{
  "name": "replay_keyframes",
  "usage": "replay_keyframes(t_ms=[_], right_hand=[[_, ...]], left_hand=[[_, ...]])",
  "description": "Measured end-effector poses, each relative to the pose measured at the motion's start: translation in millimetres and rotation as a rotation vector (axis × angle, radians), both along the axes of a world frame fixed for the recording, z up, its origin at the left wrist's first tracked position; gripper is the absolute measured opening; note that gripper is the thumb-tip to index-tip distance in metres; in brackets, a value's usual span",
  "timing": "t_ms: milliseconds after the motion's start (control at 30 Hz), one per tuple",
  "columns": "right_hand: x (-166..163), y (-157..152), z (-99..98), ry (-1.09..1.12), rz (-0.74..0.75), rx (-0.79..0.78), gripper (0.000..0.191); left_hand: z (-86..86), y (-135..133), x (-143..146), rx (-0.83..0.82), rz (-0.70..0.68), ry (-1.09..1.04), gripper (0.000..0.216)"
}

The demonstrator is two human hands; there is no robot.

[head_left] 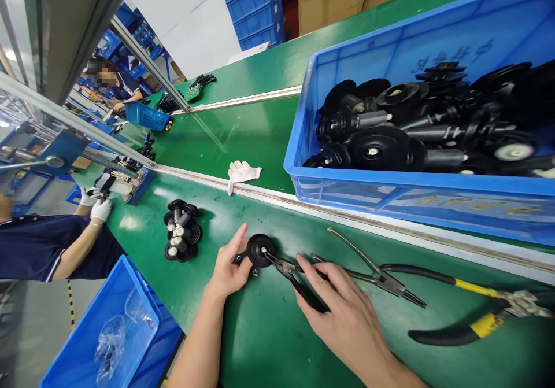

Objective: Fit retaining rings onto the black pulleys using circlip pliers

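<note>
My left hand (pixel 229 266) steadies a small black wheel (pixel 259 248) with a white hub on the green bench, its fingers curled against the wheel's left side. My right hand (pixel 336 307) grips black-handled pliers (pixel 288 271) whose tips sit at the wheel's hub. A small metal part (pixel 255 272) lies just below the wheel.
Other pliers (pixel 381 278) and yellow-and-black pliers (pixel 472 301) lie to the right. A cluster of finished wheels (pixel 182 230) stands to the left. A blue crate (pixel 390 197) of black wheel parts sits beyond a metal rail. A white glove (pixel 243 172), a blue bin (pixel 87 330) and a co-worker's gloved hand (pixel 100 209) are nearby.
</note>
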State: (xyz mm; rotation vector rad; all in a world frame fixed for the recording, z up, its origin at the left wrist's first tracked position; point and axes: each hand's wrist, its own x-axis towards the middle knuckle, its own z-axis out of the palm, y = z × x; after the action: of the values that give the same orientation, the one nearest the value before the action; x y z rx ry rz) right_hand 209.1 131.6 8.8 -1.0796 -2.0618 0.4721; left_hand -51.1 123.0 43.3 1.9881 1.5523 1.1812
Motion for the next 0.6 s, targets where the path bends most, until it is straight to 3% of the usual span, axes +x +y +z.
replay_keyframes(t_ms=[333,600], right_hand=[[-0.3,1.3,5.6,-0.038,-0.020,0.065,0.053],[-1.7,0.1,8.7,-0.055,-0.018,0.048,0.050]], left_hand=[[5.8,-3.9,-4.1,0.034,-0.023,0.077,0.079],[0.4,-5.6,-8.8,0.117,-0.003,0.037,0.070]])
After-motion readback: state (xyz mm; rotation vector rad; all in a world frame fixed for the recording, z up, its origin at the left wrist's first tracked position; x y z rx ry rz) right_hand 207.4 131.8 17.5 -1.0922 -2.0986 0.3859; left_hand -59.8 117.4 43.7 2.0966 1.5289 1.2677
